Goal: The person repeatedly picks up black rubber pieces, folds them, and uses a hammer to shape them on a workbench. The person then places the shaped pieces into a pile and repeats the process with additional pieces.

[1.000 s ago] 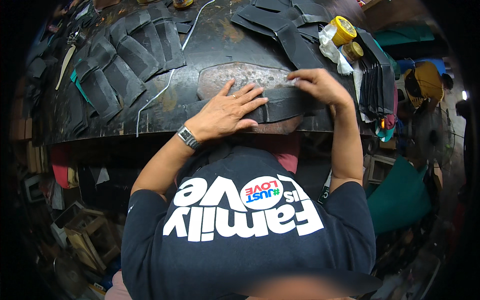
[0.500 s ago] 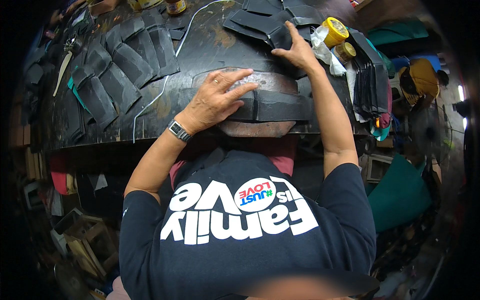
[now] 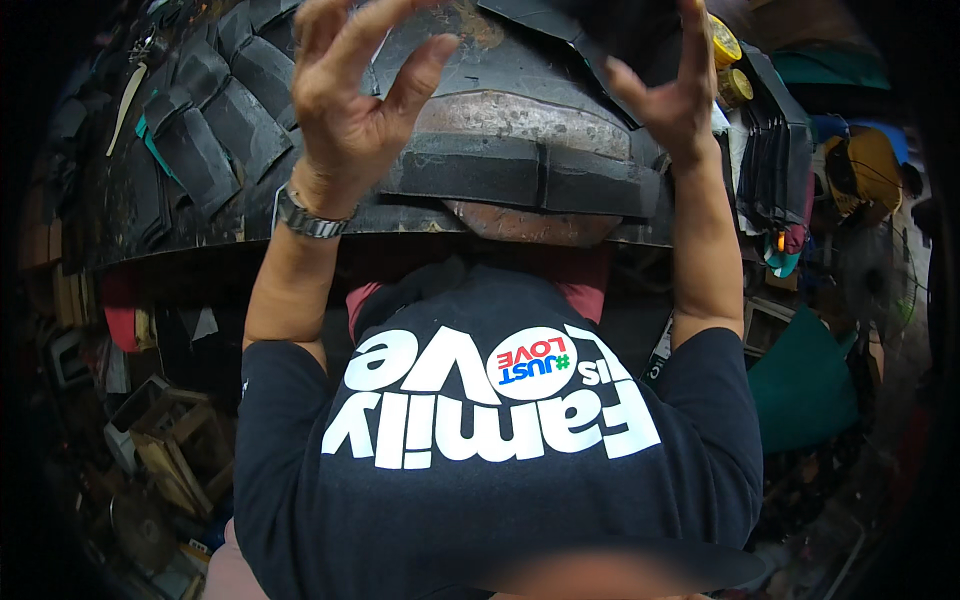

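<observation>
My left hand [image 3: 360, 95] is raised over the near part of the dark table, its thumb spread from the fingers and nothing visible in it; the upper edge cuts off some fingertips. My right hand [image 3: 680, 100] is raised too, thumb and fingers apart. Against its thumb side lies a dark, blurred shape [image 3: 640, 35]; whether the hand grips it, I cannot make out. Between my forearms, a long black strip [image 3: 590, 190] with a seam across it lies over a worn brown board [image 3: 530, 222], which juts past the table's near edge.
Overlapping black pieces [image 3: 235, 115] cover the table's left side. A yellow-lidded jar [image 3: 724, 42] and a smaller jar [image 3: 735, 88] stand at the right, beside a row of upright black pieces [image 3: 775, 140]. A wooden crate [image 3: 185, 440] sits low at the left.
My left hand has risen from the strip and moved up and left. My right hand has shifted right and up from the black stack. The view has shifted slightly.
</observation>
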Tool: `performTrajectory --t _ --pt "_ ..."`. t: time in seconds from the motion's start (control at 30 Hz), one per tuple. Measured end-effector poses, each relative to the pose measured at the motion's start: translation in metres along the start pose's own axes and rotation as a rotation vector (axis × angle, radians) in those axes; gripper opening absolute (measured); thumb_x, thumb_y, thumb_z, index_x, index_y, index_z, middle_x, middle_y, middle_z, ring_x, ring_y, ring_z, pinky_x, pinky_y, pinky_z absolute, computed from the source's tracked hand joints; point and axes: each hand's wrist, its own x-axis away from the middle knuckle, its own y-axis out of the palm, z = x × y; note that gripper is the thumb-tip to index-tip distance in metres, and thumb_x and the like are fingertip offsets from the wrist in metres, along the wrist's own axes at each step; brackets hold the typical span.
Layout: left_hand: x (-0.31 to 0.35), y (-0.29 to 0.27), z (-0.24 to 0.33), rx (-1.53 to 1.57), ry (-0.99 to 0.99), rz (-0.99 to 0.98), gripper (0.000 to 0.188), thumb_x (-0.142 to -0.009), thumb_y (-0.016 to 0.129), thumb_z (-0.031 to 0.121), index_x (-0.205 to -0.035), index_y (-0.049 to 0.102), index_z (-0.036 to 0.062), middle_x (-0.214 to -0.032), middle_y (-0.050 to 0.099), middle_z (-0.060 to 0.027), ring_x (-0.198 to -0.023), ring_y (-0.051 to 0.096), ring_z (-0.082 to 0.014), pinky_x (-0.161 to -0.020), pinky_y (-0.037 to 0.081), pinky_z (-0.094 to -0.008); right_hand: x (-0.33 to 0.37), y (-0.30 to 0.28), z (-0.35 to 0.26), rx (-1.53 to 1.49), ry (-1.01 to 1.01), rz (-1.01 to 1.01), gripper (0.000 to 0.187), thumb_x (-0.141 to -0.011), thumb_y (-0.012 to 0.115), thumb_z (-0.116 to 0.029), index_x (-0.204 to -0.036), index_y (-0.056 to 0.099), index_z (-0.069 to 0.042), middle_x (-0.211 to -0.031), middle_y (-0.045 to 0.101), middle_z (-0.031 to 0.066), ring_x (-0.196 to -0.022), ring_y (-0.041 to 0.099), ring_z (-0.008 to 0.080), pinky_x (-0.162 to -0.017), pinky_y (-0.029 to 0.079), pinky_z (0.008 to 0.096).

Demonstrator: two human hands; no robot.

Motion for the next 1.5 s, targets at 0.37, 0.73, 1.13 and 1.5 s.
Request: performTrajectory --t 0.37,0.73,1.13,1.5 --pt "0.033 -0.009 0.053 0.556 -0.75 -0.953 0.022 -0.088 0.08 0.017 -0.098 0.072 -0.0012 -0.087 0.072 -0.01 -0.076 0.068 -0.0152 -0.07 0.053 -0.028 0.07 -0.037 -0.083 -0.614 0.467 -0.603 0.078 -0.078 0.087 -0.018 -0.144 0.048 -0.006 -0.117 0.066 0.0108 -0.099 0.065 0.0208 -0.086 0.052 0.0324" --pt "0.063 -0.006 0.075 0.481 -0.865 -0.896 0.024 -0.085 0.083 0.02 -0.095 0.075 -0.0007 -0.087 0.074 -0.0103 -0.076 0.072 -0.0201 -0.069 0.056 -0.0297 0.108 -0.028 -0.088 -0.611 0.901 -0.638 0.019 -0.088 0.08 -0.015 -0.09 0.067 0.0 -0.076 0.065 0.003 -0.071 0.059 0.008 -0.065 0.049 0.0261" --pt "0.049 0.031 0.044 0.334 -0.726 -0.868 0.018 -0.087 0.079 0.016 -0.095 0.074 0.0006 -0.088 0.072 -0.0124 -0.078 0.071 -0.0268 -0.07 0.055 -0.0335 0.077 -0.012 -0.047 -0.405 0.726 -0.613 0.021 -0.085 0.082 -0.014 -0.087 0.065 -0.001 -0.078 0.063 0.0038 -0.068 0.056 0.0121 -0.063 0.046 0.0275" --pt "0.05 0.045 0.025 0.315 -0.803 -0.988 0.021 -0.089 0.075 0.024 -0.097 0.075 0.0047 -0.089 0.07 -0.0115 -0.079 0.07 -0.0326 -0.07 0.054 -0.0397 0.071 0.004 -0.029 -0.378 0.716 -0.672 0.024 -0.083 0.081 -0.015 -0.086 0.063 0.0 -0.077 0.063 0.0144 -0.066 0.062 0.0294 -0.062 0.048 0.0377"
